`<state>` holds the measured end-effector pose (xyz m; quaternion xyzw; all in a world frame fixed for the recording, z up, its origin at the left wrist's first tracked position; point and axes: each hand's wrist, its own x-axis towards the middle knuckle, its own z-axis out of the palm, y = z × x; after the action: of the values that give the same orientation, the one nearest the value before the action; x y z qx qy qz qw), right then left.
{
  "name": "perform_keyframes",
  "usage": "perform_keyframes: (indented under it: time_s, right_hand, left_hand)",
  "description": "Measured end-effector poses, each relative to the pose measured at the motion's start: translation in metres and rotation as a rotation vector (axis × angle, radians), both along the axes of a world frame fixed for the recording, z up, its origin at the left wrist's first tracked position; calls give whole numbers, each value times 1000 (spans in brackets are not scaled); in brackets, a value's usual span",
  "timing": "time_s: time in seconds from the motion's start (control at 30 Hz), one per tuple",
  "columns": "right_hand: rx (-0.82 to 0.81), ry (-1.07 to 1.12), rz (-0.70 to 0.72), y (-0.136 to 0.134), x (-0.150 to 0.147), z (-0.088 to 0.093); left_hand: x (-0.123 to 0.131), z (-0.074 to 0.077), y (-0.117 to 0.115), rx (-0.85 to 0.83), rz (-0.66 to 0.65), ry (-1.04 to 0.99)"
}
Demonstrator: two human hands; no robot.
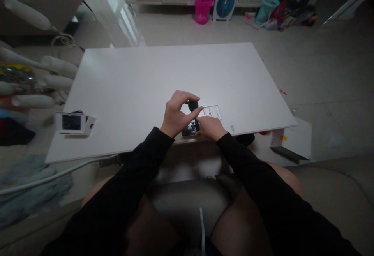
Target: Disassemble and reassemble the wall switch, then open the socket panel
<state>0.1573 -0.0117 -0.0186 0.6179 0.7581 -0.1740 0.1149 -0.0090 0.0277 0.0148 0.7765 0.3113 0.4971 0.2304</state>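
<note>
My left hand (pixel 179 115) is over the table's near edge, its thumb and fingers curved into a C. A small dark green round object (pixel 193 105) sits between them; its exact kind is unclear. Right beside it, my right hand (pixel 210 127) has its fingers at the right edge of a small flat item with a black-and-white patterned face (pixel 190 128), which lies by the near edge, partly under my left hand. Just beyond my right hand lies a clear, thin-framed plastic tray or lid (pixel 213 112).
The white table (pixel 140 80) spans the middle. On its left stands a white box with a dark panel (pixel 72 123). A small clear piece (pixel 232 128) lies near the front edge. Across the floor are a pink basket (pixel 202 9), a blue-white fan (pixel 225 2) and a teal basket (pixel 267 9).
</note>
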Motion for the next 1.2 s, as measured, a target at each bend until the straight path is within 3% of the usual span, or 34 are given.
perform_keyframes:
  time_s: [0.1, 0.27, 0.47, 0.83, 0.97, 1.07, 1.2]
  right_hand:
    - [-2, -3, -2, 0, 0, 0]
    - [8, -3, -4, 0, 0, -1]
    - [8, -7, -7, -1, -1, -1]
    - [6, -16, -13, 0, -2, -1]
    - [6, -10, -10, 0, -1, -2]
    - [6, -16, -10, 0, -1, -2]
    - [-5, -21, -12, 0, -1, 0]
  left_hand:
    - [1, 0, 0, 1, 27, -29]
    - [-1, -1, 0, -56, -48, -50]
    - [1, 3, -2, -5, -19, 4]
    - [-1, 3, -4, -111, -90, -68]
    - [1, 4, -2, -8, -15, -27]
    - [2, 3, -1, -21, 36, -34]
    - [0, 4, -3, -103, -95, -54]
